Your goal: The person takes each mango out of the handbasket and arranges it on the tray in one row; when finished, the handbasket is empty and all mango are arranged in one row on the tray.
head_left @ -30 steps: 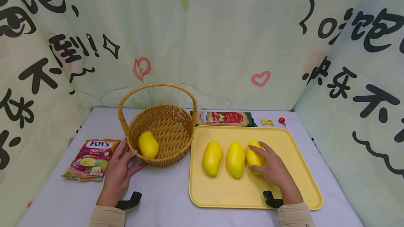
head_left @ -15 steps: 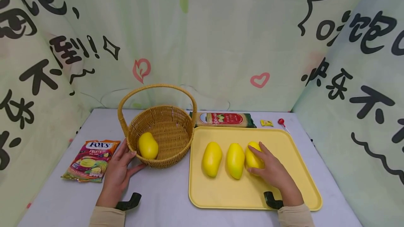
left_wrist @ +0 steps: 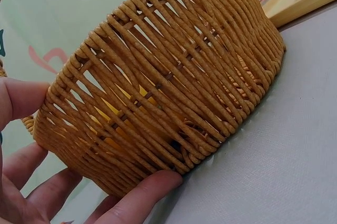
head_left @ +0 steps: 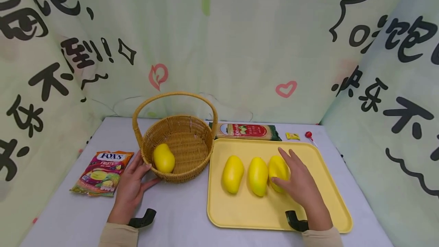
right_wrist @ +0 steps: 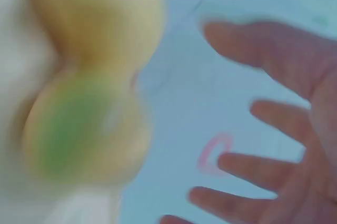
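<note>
Your right hand (head_left: pixel 300 184) lies over the rightmost mango (head_left: pixel 277 167) on the tray (head_left: pixel 329 186) with its fingers spread and straight, the thumb against the fruit's near side; nothing is gripped yet. Your left hand (head_left: pixel 132 184) rests with relaxed fingers against the wall of the basket (head_left: pixel 178 140), thumb at the rim, one mango (head_left: pixel 163 158) inside.

The three tray mangoes lie side by side, the middle mango (head_left: pixel 258 170) touching the rightmost one (the wrist view is too blurred to confirm it). A sideways push from those flat fingers could roll the rightmost fruit into its neighbour and nudge the row towards the tray's left edge. A smooth, rounded skin may slip from a loose grip. If your left hand eases off, the light basket could slide on the tabletop (head_left: pixel 178 216) when something lands in it.
</note>
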The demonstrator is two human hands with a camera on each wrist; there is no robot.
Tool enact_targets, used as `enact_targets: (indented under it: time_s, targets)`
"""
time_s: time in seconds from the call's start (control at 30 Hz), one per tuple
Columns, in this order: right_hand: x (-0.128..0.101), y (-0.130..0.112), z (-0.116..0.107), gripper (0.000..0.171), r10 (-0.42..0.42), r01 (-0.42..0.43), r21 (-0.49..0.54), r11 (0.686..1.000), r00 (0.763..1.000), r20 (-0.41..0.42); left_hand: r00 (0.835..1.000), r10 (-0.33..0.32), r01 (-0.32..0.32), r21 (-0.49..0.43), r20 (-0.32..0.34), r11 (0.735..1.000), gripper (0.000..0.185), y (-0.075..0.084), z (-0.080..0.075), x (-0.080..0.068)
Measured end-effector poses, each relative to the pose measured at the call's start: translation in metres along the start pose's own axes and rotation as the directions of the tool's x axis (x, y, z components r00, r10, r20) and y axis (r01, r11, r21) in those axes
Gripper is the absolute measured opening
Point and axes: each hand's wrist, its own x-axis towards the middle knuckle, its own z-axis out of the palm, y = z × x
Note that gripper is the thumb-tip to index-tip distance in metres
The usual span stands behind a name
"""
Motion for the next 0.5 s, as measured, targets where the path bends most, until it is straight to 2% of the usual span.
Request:
enact_targets:
  time_s: [0.1,0.17,0.23,0.3,0.4,0.5]
  targets:
    - [-0.001,-0.032,0.0,0.079,-0.085,0.088,0.023,0.996,0.988,-0.129,1.0,0.01,-0.01,0.012,0.002,1.0,0.068,0.0,0.001,0.001]
    - [0.002,-0.054,0.005,0.069,-0.159,0.175,0.064,0.983,0.968,-0.194,1.0,0.014,-0.014,0.012,0.001,1.0,0.068,0.001,0.001,0.001]
    - [0.007,-0.075,0.013,0.061,-0.244,0.273,0.11,0.956,0.944,-0.222,1.0,0.013,-0.013,0.012,-0.001,1.0,0.068,0.001,0.001,0.001]
    - [0.013,-0.094,0.021,0.057,-0.319,0.353,0.148,0.924,0.924,-0.211,1.0,0.012,-0.012,0.008,-0.001,1.0,0.068,0.001,0.001,0.001]
    - [0.024,-0.122,0.033,0.054,-0.401,0.425,0.187,0.886,0.904,-0.15,1.0,0.006,-0.006,0.003,0.001,1.0,0.068,0.0,0.0,0.001]
    - [0.036,-0.147,0.045,0.053,-0.45,0.457,0.167,0.873,0.889,-0.082,1.0,0.008,-0.008,-0.001,0.011,1.0,0.069,-0.001,0.0,0.002]
